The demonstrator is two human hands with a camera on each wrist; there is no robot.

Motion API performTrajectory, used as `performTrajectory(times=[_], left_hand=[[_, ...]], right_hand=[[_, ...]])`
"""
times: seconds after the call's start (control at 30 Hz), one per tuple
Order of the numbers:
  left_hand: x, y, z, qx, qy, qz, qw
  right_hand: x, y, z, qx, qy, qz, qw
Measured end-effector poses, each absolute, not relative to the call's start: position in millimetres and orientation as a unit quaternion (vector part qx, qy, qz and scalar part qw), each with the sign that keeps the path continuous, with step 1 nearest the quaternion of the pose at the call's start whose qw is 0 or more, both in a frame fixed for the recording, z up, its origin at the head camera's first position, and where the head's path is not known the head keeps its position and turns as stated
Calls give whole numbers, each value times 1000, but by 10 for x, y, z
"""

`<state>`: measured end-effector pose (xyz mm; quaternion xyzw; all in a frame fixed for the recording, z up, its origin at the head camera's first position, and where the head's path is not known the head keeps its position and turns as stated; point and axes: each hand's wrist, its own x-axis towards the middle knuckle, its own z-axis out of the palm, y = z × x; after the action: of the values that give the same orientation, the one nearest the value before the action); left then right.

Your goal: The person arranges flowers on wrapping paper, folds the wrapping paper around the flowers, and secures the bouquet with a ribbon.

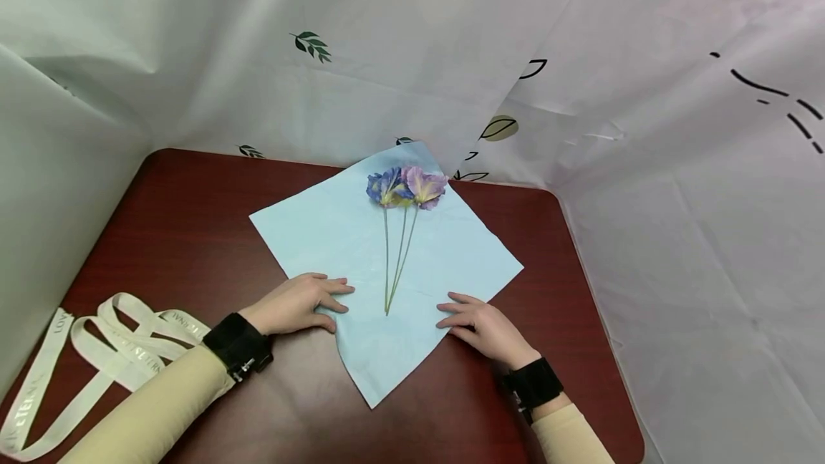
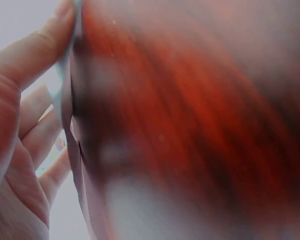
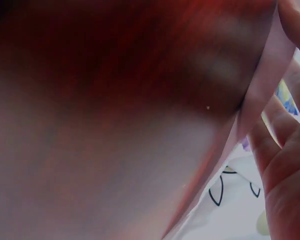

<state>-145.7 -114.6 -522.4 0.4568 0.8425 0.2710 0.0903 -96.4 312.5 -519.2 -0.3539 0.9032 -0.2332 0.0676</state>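
A light blue sheet of wrapping paper lies cornerwise on the table, one corner toward me. On it lie a blue flower and a pink-purple flower, with yellow showing between them. Their thin stems run toward me and meet near the middle of the sheet. My left hand rests on the paper's left edge, fingers extended; the left wrist view shows the thumb against that edge. At the right edge my right hand touches the paper with its fingers extended.
A cream ribbon with printed letters lies in loose loops on the left of the dark red table. White cloth with leaf prints hangs behind and at both sides. The sheet's far corner reaches the table's back edge.
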Motion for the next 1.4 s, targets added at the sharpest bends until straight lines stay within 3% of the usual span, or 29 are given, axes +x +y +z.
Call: performTrajectory(times=[0.3, 0.53, 0.63, 0.9, 1.4], left_hand=[[-1335, -1228, -5224, 466, 843, 241, 119], [-1326, -1279, -5204, 477, 850, 221, 19], [-1345, -1315, -5198, 464, 855, 231, 2], [-1356, -1356, -5167, 440, 860, 255, 34], [-1332, -1384, -5144, 377, 871, 309, 56]], right_hand=[[-868, 3162, -5201, -329, 882, -333, 52], [-823, 3198, -5190, -313, 875, -367, 46], [-798, 3215, -5192, -308, 877, -366, 42], [-715, 3283, -5200, -284, 932, -221, 30], [-657, 3350, -5183, -238, 929, -283, 20]])
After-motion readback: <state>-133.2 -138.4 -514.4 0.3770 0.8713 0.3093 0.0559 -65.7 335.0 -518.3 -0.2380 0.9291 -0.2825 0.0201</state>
